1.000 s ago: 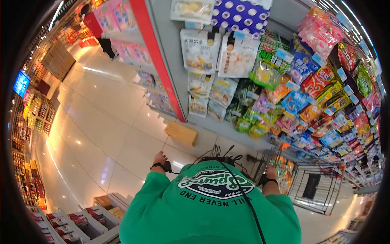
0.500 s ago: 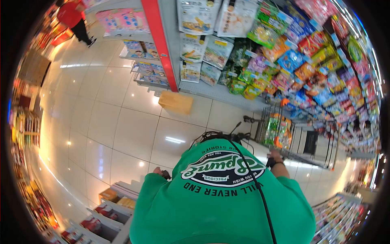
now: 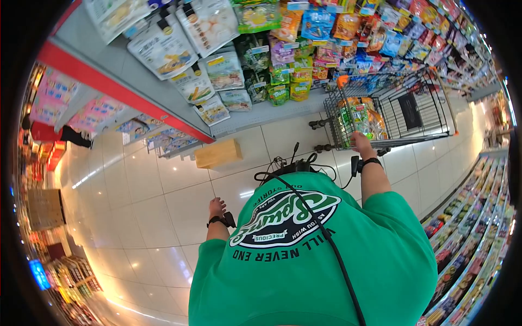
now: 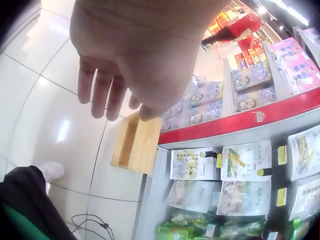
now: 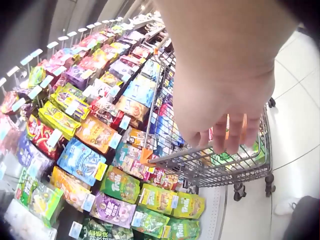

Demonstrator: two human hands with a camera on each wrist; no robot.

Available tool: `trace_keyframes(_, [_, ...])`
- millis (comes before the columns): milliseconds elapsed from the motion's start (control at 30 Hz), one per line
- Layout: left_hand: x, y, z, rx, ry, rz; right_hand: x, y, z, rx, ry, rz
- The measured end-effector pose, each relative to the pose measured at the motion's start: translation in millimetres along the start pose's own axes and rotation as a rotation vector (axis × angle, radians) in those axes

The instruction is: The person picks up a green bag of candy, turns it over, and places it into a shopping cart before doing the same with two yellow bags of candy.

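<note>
My left hand [image 3: 217, 206] hangs in the air beside my body, fingers loosely extended and nothing in them. In the left wrist view its fingers hang over the tiled floor, overlapping a light wooden box [image 4: 135, 145] at the shelf's foot. My right hand [image 3: 360, 143] reaches forward to the wire shopping cart [image 3: 410, 111]. Its fingers lie right at the cart's near rim in the right wrist view, relaxed and pointing down. Several colourful snack bags [image 3: 353, 111] lie in one end of the cart.
Shelves ahead hold white pouches [image 3: 163, 49] and many hanging candy bags [image 5: 82, 160]. A red shelf post [image 3: 125, 100] ends near the wooden box. More packed shelves [image 3: 467, 239] line the right. A person in red [image 4: 245, 25] stands farther off.
The view has turned rightward, bringing the cart nearer the middle. My right hand has moved forward to the cart's side. My left hand, partly hidden half a second ago, shows again beside my body.
</note>
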State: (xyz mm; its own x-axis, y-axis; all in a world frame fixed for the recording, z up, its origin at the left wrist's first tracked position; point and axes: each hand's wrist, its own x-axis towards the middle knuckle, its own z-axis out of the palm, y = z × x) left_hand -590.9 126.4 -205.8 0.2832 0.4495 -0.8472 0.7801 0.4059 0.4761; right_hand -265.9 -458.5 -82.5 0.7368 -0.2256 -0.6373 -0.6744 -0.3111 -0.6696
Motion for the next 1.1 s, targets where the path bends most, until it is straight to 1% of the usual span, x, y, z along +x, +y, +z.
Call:
trace_keyframes(33, [1.7, 0.4, 2.3, 0.024, 0.004, 0.005, 6.3, 1.8, -4.7, 0.020, 0.002, 0.015])
trace_keyframes(100, [-1.8, -2.5, 9.5, 0.036, -0.033, -0.042, 21.2, 5.7, -16.7, 0.093, 0.097, -0.007])
trace_keyframes(133, [-1.1, -6.7, 14.3, 0.040, -0.013, -0.079, 39.8, 15.0, -27.0, 0.107, 0.098, 0.008])
trace_keyframes(200, [5.8, -20.3, 19.0, 0.007, -0.052, -0.047, 77.2, 32.5, -48.7, 0.116, 0.132, 0.038])
trace_keyframes(267, [-7.0, -22.6, 29.5, 0.028, -0.034, -0.099, 102.6, 37.1, -71.8, 0.299, 0.147, 0.079])
trace_keyframes(333, [-33.9, -11.0, 46.1, 0.092, -0.001, -0.167, 124.8, 34.5, -97.6, 0.402, 0.156, 0.111])
trace_keyframes(400, [-59.9, 4.7, 66.6, 0.148, 0.031, -0.202, 151.4, 29.9, -118.4, 0.322, 0.182, 0.181])
trace_keyframes(433, [-72.2, 15.0, 79.7, 0.174, 0.044, -0.208, 166.3, 29.3, -124.5, 0.263, 0.236, 0.210])
trace_keyframes(467, [-83.9, 26.2, 93.2, 0.204, 0.055, -0.213, 182.1, 29.1, -127.0, 0.257, 0.215, 0.233])
trace_keyframes(533, [-110.1, 53.1, 123.1, 0.258, 0.056, -0.204, 234.2, 46.0, -141.1, -0.218, 0.268, 0.191])
trace_keyframes(567, [-122.5, 67.1, 134.9, 0.287, 0.021, -0.189, 263.2, 65.7, -146.3, -0.399, 0.300, 0.037])
trace_keyframes(600, [-128.3, 75.9, 144.3, 0.297, 0.050, -0.208, 288.2, 75.5, -151.9, -0.399, 0.269, 0.056])
trace_keyframes(667, [-144.2, 92.2, 156.2, 0.357, 0.055, -0.150, 331.8, 94.0, -151.6, -0.644, 0.052, -0.099])
trace_keyframes(733, [-170.5, 113.5, 165.1, 0.417, 0.106, -0.184, 375.9, 106.1, -150.5, -1.019, -0.155, -0.109])
trace_keyframes(800, [-181.0, 122.6, 163.1, 0.496, 0.106, -0.244, 348.2, 64.9, -138.6, -0.579, 0.088, 0.159])
trace_keyframes(833, [-188.7, 129.6, 168.7, 0.492, 0.166, -0.303, 362.8, 74.1, -135.5, -0.570, 0.070, 0.176])
trace_keyframes(900, [-199.2, 137.2, 174.1, 0.533, 0.207, -0.347, 396.9, 84.6, -130.7, -0.616, 0.130, 0.003])
trace_keyframes(933, [-203.4, 138.6, 174.8, 0.542, 0.226, -0.360, 399.4, 74.3, -126.8, -0.612, 0.112, 0.015])
trace_keyframes(967, [-207.2, 139.4, 174.6, 0.550, 0.245, -0.376, 402.5, 60.9, -125.3, -0.591, 0.163, -0.025])
trace_keyframes(1000, [-212.8, 141.4, 176.8, 0.534, 0.225, -0.367, 402.1, 45.4, -124.8, -0.568, 0.212, -0.066])
trace_keyframes(1033, [-218.2, 145.0, 178.8, 0.517, 0.206, -0.351, 405.8, 37.4, -125.4, -0.529, 0.218, -0.077])
trace_keyframes(1067, [-222.3, 148.2, 179.4, 0.523, 0.225, -0.351, 410.9, 32.4, -121.3, -0.486, 0.231, -0.090])
trace_keyframes(1100, [-224.4, 149.4, 179.3, 0.506, 0.228, -0.375, 424.6, 46.3, -117.0, -0.521, 0.309, -0.208])
